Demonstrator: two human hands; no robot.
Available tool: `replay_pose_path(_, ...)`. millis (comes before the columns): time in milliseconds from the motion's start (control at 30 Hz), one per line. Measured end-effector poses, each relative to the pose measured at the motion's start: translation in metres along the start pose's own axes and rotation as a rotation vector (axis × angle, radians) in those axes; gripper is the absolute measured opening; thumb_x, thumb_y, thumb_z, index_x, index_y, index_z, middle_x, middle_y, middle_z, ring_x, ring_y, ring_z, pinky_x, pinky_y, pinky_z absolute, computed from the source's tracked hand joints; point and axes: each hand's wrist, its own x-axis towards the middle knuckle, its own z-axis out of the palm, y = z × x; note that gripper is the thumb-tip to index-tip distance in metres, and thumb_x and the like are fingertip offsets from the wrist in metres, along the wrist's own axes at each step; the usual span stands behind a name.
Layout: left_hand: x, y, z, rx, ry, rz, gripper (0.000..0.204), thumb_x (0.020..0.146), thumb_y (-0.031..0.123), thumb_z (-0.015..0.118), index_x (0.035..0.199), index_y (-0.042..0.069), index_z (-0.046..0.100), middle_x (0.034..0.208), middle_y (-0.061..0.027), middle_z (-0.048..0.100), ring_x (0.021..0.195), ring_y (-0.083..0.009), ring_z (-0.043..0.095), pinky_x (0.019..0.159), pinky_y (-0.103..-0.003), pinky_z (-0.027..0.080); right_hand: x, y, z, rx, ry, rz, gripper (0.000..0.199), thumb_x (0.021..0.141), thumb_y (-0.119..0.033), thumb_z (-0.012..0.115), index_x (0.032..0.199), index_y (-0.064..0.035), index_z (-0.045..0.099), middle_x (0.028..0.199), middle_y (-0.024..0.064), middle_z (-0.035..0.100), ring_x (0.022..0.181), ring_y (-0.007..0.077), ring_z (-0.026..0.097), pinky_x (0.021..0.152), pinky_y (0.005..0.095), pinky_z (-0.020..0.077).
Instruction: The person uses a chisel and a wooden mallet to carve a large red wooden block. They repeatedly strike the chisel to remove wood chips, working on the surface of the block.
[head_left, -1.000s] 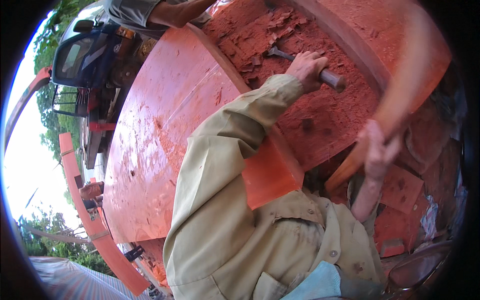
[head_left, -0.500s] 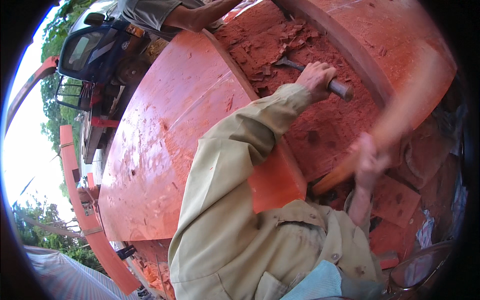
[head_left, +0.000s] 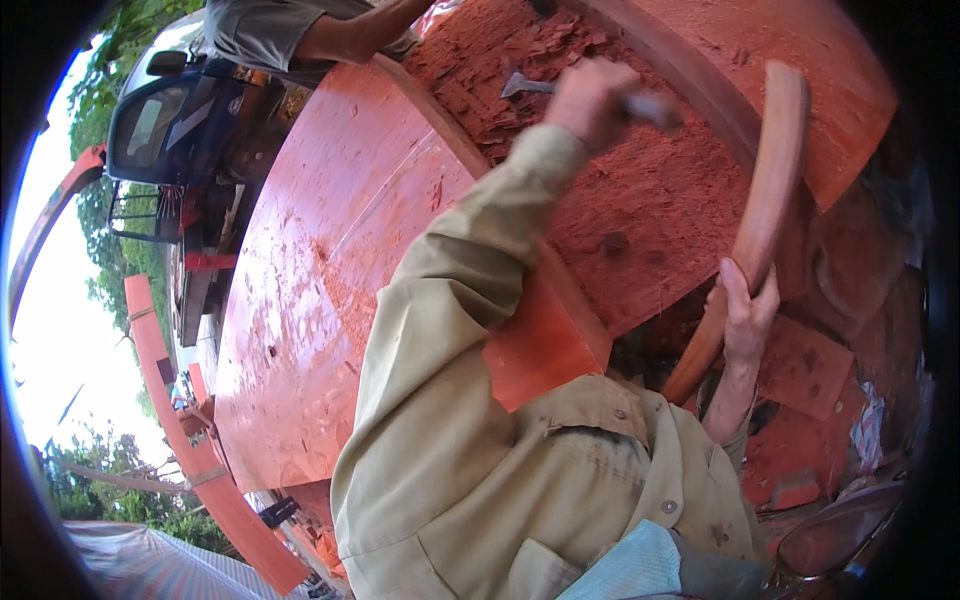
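My left hand (head_left: 592, 98), blurred by motion, is closed around a chisel (head_left: 645, 108). The chisel's grey flared blade (head_left: 522, 86) points left over a hollow of rough-cut red wood (head_left: 650, 210). In my right hand (head_left: 742, 308) is a curved, smooth wooden club (head_left: 768, 180), gripped around its lower part. The club's thick end rises up and to the right, in front of the raised wooden edge; its lower end comes near my shirt.
A broad, smooth red wooden slab (head_left: 310, 290) lies left of the hollow, with loose chips (head_left: 550, 45) at the far end. Another person's arm (head_left: 350, 38) rests at its far edge. A blue truck (head_left: 160, 120) stands behind. Wood offcuts (head_left: 805, 365) lie at the right.
The club, blurred and leaning far right before, now stands steeper and sharp. My left hand has moved up and left with the chisel. The whole view has shifted slightly.
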Motion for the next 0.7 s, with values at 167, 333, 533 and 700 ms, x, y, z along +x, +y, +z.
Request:
replay_pose_path(167,-0.045,0.026,0.044,0.084,-0.271,0.006,0.022,0.081,0.012,0.079,0.101,0.012,0.069,0.099,-0.0136,0.066,0.101,-0.0359,0.065,0.088,-0.049,0.05,-0.017,0.005,-0.007,-0.038,0.096,0.037,0.033,0.1,-0.022,0.073,0.118,0.0005,0.057,0.082,0.0047,0.061,0.064,0.0129,0.062,0.057,0.0298,0.0522)
replay_pose_path(333,-0.051,0.011,0.037,0.094,-0.244,-0.019,0.028,0.078,0.011,0.08,0.104,0.012,0.07,0.104,-0.0135,0.066,0.105,-0.0376,0.063,0.091,-0.049,0.049,-0.014,0.007,-0.013,0.01,0.046,-0.035,0.033,0.102,-0.022,0.072,0.12,0.0012,0.057,0.084,0.0057,0.062,0.066,0.0138,0.062,0.06,0.0301,0.0544)
replay_pose_path(533,-0.051,0.001,0.033,0.083,-0.178,-0.045,0.031,0.076,0.012,0.081,0.105,0.013,0.07,0.102,-0.0137,0.065,0.103,-0.0384,0.063,0.09,-0.049,0.05,0.0,-0.031,0.016,0.168,0.105,-0.169,0.025,0.103,-0.017,0.069,0.117,0.001,0.06,0.088,0.0068,0.063,0.071,0.0142,0.063,0.065,0.0301,0.0551)
replay_pose_path(700,-0.057,-0.004,0.032,0.187,-0.229,-0.081,0.028,0.077,0.013,0.079,0.104,0.012,0.069,0.102,-0.0146,0.066,0.101,-0.0393,0.063,0.087,-0.051,0.05,0.013,-0.018,0.068,-0.371,-0.176,-0.221,0.04,0.096,-0.022,0.08,0.12,0.0056,0.062,0.094,0.0133,0.069,0.084,0.0203,0.068,0.078,0.0376,0.0557)
